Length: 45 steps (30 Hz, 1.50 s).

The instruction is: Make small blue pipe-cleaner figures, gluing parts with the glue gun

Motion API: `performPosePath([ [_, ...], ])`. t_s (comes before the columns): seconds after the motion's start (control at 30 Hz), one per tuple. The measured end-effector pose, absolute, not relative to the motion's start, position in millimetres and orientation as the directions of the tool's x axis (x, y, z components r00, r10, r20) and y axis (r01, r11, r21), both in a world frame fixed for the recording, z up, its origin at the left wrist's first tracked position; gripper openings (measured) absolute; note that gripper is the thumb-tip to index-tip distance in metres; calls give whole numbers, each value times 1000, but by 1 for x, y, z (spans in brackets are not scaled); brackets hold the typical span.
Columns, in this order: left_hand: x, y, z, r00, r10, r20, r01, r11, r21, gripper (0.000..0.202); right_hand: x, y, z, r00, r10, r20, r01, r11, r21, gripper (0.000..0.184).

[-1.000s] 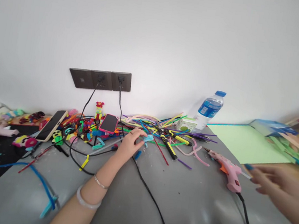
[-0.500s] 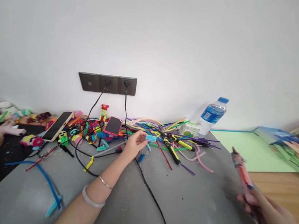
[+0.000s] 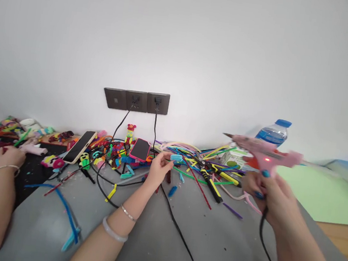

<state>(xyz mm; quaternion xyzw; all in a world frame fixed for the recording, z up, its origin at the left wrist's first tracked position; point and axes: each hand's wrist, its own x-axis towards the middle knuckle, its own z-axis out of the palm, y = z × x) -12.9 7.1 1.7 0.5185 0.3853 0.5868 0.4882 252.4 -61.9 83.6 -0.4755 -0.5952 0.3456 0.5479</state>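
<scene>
Between the fingertips of my left hand [image 3: 158,172] is a small light-blue piece of folded pipe cleaner [image 3: 176,158], raised over the grey table [image 3: 177,251]. My right hand [image 3: 270,194] is wrapped round the handle of a pink glue gun [image 3: 263,153]. A red light glows on the gun's side, and its dark nozzle points left toward the pipe cleaner, well apart from it. Beneath my left hand lie a short dark-blue piece [image 3: 172,191] and a light-blue scrap [image 3: 181,177]. Yellow-and-black pliers [image 3: 211,184] rest between my two hands.
A water bottle [image 3: 274,133] and a small carton [image 3: 232,160] stand behind the glue gun. Two phones [image 3: 79,147] lie among colourful pipe cleaners. Black cords run from wall sockets [image 3: 136,101] across the table. At far left are a co-worker's hands [image 3: 8,158].
My right hand has lifted the glue gun and swung it left, turning it from upright to level. My left hand still pinches the light-blue piece. The view has shifted slightly right-to-left.
</scene>
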Motion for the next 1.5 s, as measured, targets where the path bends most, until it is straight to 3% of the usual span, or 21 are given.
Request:
performPosePath([
  [0.13,-15,10,2,-4,978,207,-162,-205,965,35,227,-28,63,-221,915,337,56,356,-933,50],
  [0.37,-14,11,0,-20,984,179,-149,-180,972,33,216,-29,32,-336,918,209,228,295,-928,50],
  [0.67,-13,10,1,2,984,178,-154,-176,972,31,212,-29,31,-419,885,205,187,305,-934,53],
  [1.2,-13,9,2,23,980,199,-166,-193,967,31,209,-32,39,-435,896,89,282,229,-932,56],
  [1.5,-13,9,4,8,980,200,-198,-195,961,30,213,-32,38,-426,898,105,274,239,-932,54],
])
